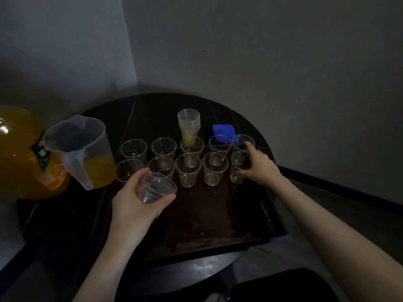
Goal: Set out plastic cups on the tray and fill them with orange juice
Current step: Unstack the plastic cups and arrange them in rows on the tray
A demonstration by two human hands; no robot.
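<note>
My left hand (133, 199) grips a clear cup (156, 188), fingers curled round its wall, tilted with the mouth facing away from me, held over the tray's (257, 234) left side just short of the front row. My right hand (259, 165) wraps the end cup (238, 167) at the right of that front row, thumb low on its wall, forefinger reaching to the rim of the cup behind.

Ten cups stand in two rows of five (188, 168) along the tray's far edge, empty but for a trace of yellow in a few. A stack (189, 126) of spare cups stands just behind the back row's middle, seemingly on the table beyond the tray's far edge. None is filled yet.

What could go wrong, I judge: the cups are light and packed rim to rim, so a nudge from either hand could tip one into its neighbours and topple a row. My right wrist lies close to the tray's right edge; pulling back carelessly could drag the end cup off it.

The near half of the tray is bare, with room for more rows. The jug (85, 149), a little juice in its bottom, and the juice bottle (19, 149) stand off the tray's left edge; a blue cloth (223, 129) lies beyond its far right corner.
</note>
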